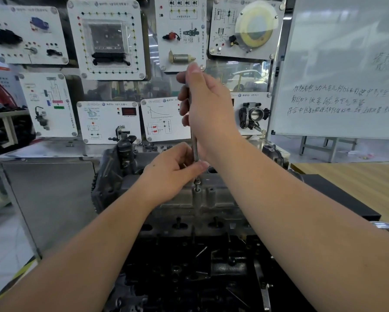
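A long, thin metal tool (195, 149) stands upright over a grey engine cylinder head (213, 199). Its lower tip sits on a small bolt (197, 188) in a raised boss of the head. My right hand (208, 109) grips the upper part of the tool, fingers wrapped round it, thumb on top. My left hand (175, 172) pinches the lower shaft just above the bolt. The tool's handle is mostly hidden inside my right fist.
Dark engine parts (200, 273) fill the space below the head. Behind stands a wall of white training panels (108, 39) with sensors and a throttle body (254, 114). A whiteboard (342, 70) with handwriting is at right, and a wooden table (357, 188) beyond it.
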Available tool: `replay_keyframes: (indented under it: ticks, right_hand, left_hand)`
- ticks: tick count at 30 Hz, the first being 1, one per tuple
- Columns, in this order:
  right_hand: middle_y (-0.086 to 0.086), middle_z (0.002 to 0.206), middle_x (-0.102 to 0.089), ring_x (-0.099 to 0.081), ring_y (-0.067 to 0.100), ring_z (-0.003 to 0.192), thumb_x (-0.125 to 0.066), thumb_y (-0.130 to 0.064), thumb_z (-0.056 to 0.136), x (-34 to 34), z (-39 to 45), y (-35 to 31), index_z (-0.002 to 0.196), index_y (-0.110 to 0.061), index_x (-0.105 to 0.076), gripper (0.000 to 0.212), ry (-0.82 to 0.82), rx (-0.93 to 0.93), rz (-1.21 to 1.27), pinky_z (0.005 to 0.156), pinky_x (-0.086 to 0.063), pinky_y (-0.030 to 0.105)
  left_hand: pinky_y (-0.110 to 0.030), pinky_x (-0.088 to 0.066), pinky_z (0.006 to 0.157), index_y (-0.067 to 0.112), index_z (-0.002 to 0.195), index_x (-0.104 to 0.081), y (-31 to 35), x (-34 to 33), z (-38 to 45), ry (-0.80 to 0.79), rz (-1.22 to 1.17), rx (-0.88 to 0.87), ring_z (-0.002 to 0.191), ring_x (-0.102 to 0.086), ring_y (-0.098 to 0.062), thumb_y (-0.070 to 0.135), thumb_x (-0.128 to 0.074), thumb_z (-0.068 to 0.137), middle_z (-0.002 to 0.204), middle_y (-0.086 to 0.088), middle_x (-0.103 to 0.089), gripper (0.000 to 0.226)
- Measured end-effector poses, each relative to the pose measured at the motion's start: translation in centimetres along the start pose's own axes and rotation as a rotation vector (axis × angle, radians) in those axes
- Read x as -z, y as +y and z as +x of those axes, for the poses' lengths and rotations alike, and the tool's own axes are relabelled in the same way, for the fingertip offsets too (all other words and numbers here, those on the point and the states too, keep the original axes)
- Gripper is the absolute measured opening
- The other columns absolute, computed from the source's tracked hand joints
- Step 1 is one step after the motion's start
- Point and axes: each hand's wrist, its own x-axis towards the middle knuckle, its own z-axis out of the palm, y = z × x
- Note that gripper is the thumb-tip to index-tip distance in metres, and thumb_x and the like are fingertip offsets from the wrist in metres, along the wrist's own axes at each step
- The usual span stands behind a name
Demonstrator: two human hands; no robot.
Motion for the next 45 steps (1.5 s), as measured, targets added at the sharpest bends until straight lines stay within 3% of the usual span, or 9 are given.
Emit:
replay_keyframes:
  ticks: [4, 8, 12, 17, 25, 29, 34, 41, 45]
  right_hand:
    - [-0.007, 0.058, -0.042, -0.029, 0.011, 0.049, -0.042, -0.032, 0.109, 0.0, 0.4, -0.2, 0.082, -0.017, -0.063, 0.038, -0.01, -0.109, 0.154, 0.049, -0.024, 0.029]
    - [-0.011, 0.056, -0.042, -0.027, 0.008, 0.046, -0.044, -0.038, 0.108, 0.2, 0.3, 0.3, 0.089, -0.021, -0.052, 0.027, 0.019, -0.046, 0.2, 0.044, -0.026, 0.023]
    - [-0.007, 0.061, -0.049, -0.039, 0.009, 0.051, -0.047, -0.033, 0.108, 0.3, -0.1, 0.5, 0.092, -0.022, -0.055, 0.021, 0.044, 0.082, 0.027, 0.049, -0.034, 0.026]
    - [-0.007, 0.062, -0.055, -0.045, 0.012, 0.053, -0.046, -0.032, 0.109, -0.3, 0.1, -0.4, 0.082, -0.018, -0.065, 0.036, 0.006, -0.044, 0.021, 0.051, -0.037, 0.03]
    - [-0.012, 0.054, -0.042, -0.029, 0.008, 0.045, -0.045, -0.044, 0.107, -0.2, 0.2, 0.0, 0.09, -0.021, -0.053, 0.03, -0.047, -0.082, 0.144, 0.041, -0.027, 0.022]
    - [-0.008, 0.059, -0.048, -0.036, 0.012, 0.051, -0.05, -0.033, 0.107, 0.1, -0.2, 0.1, 0.092, -0.021, -0.054, 0.02, -0.017, 0.042, 0.047, 0.047, -0.032, 0.027]
    - [-0.006, 0.062, -0.051, -0.043, 0.012, 0.056, -0.044, -0.038, 0.109, -0.1, -0.2, -0.2, 0.083, -0.019, -0.067, 0.039, -0.05, -0.039, 0.068, 0.052, -0.034, 0.03]
    - [-0.011, 0.056, -0.041, -0.032, 0.007, 0.047, -0.039, -0.046, 0.108, 0.5, 0.2, 0.5, 0.093, -0.017, -0.06, 0.039, 0.028, -0.053, 0.178, 0.045, -0.029, 0.023]
    - [-0.005, 0.067, -0.045, -0.037, 0.012, 0.056, -0.047, -0.042, 0.106, 0.7, -0.1, 1.0, 0.095, -0.024, -0.053, 0.023, 0.086, 0.104, -0.004, 0.056, -0.033, 0.032]
  left_hand:
    - [-0.044, -0.051, 0.1, 0.04, 0.105, -0.064, -0.1, 0.1, -0.2, -0.051, 0.114, 0.014, 0.093, -0.069, -0.003, 0.068, -0.039, 0.086, 0.097, 0.02, -0.073, 0.042]
    - [-0.044, -0.054, 0.097, 0.038, 0.104, -0.066, -0.2, 0.4, -0.2, -0.083, 0.06, -0.016, 0.091, -0.07, -0.002, 0.054, -0.043, 0.093, 0.098, 0.021, -0.074, 0.03]
    - [-0.05, -0.057, 0.09, 0.036, 0.096, -0.063, -0.2, 0.1, -0.1, -0.037, 0.031, -0.024, 0.083, -0.072, -0.01, 0.071, -0.047, 0.079, 0.089, 0.01, -0.075, 0.042]
    - [-0.049, -0.055, 0.093, 0.032, 0.107, -0.061, -0.3, -0.2, -0.1, 0.005, 0.091, 0.021, 0.09, -0.071, -0.012, 0.078, -0.043, 0.076, 0.094, 0.01, -0.075, 0.058]
    - [-0.043, -0.055, 0.093, 0.032, 0.108, -0.065, -0.5, 0.5, -0.3, -0.096, 0.042, -0.048, 0.087, -0.07, -0.005, 0.042, -0.046, 0.1, 0.096, 0.02, -0.074, 0.024]
    - [-0.049, -0.058, 0.088, 0.036, 0.098, -0.063, -0.4, 0.2, -0.1, -0.053, 0.035, -0.053, 0.08, -0.071, -0.008, 0.05, -0.054, 0.096, 0.088, 0.018, -0.075, 0.017]
    - [-0.053, -0.054, 0.094, 0.031, 0.101, -0.062, -0.3, -0.2, -0.1, 0.018, 0.03, 0.005, 0.092, -0.071, -0.018, 0.076, -0.052, 0.073, 0.092, 0.008, -0.074, 0.054]
    - [-0.05, -0.054, 0.097, 0.042, 0.105, -0.066, -0.3, 0.4, -0.1, -0.095, 0.031, -0.015, 0.094, -0.07, -0.007, 0.055, -0.048, 0.092, 0.099, 0.021, -0.075, 0.025]
    - [-0.052, -0.056, 0.091, 0.037, 0.099, -0.065, -0.1, 0.1, 0.0, -0.054, 0.032, -0.03, 0.088, -0.072, -0.014, 0.072, -0.049, 0.078, 0.09, 0.016, -0.076, 0.044]
